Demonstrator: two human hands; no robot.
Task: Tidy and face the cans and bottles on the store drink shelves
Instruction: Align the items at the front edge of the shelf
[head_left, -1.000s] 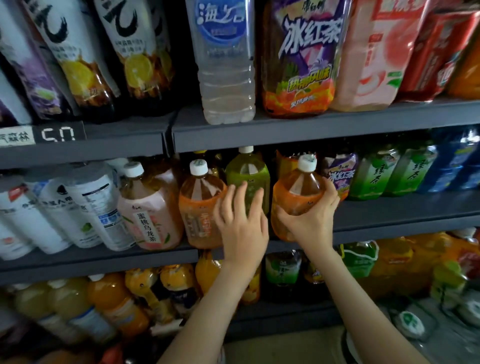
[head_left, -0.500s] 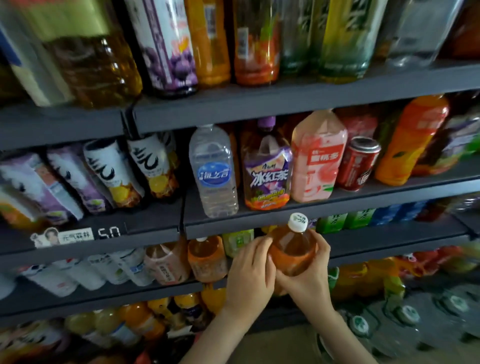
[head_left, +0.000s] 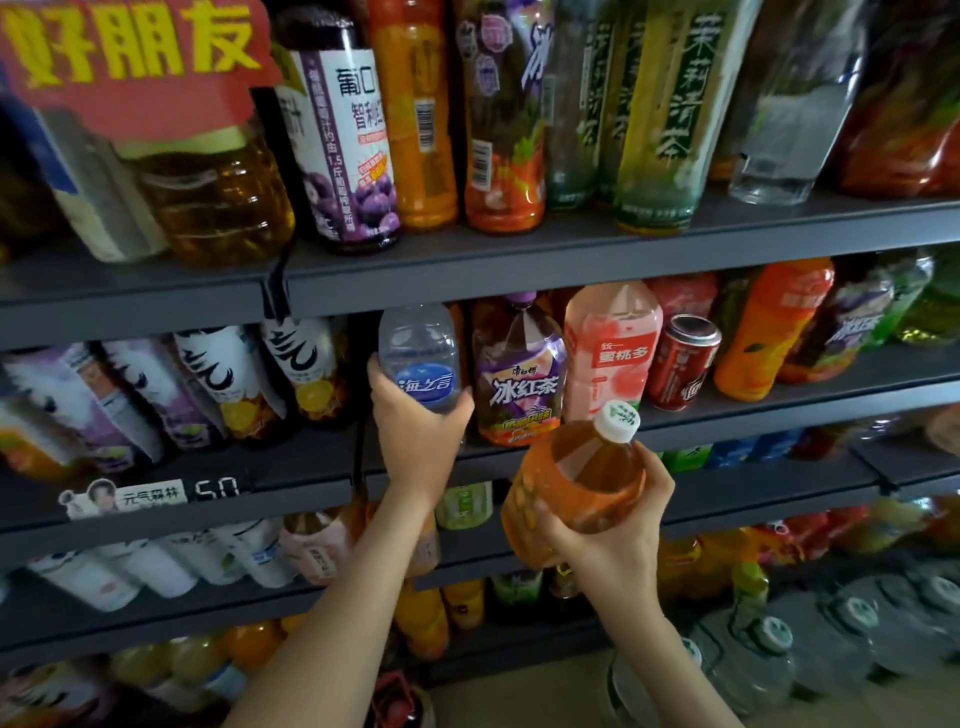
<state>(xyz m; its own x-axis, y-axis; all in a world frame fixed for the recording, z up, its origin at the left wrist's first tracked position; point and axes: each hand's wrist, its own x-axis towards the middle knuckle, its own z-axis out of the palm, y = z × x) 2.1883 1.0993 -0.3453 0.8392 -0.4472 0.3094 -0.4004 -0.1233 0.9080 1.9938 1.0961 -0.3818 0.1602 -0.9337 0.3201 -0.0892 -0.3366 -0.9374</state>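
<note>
Fingers of the right hand (head_left: 618, 525) wrap around the tea bottle (head_left: 582, 478), tilted in front of the shelves (head_left: 519, 260). It has a white cap, brown drink and orange label. Left hand (head_left: 415, 431) grips the clear water bottle (head_left: 420, 364), maybe standing on its shelf (head_left: 753, 415).

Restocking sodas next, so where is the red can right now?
Head view, right of centre: the red can stands on the second shelf down, between the pink peach bottle on its left and an orange bottle on its right.
</note>
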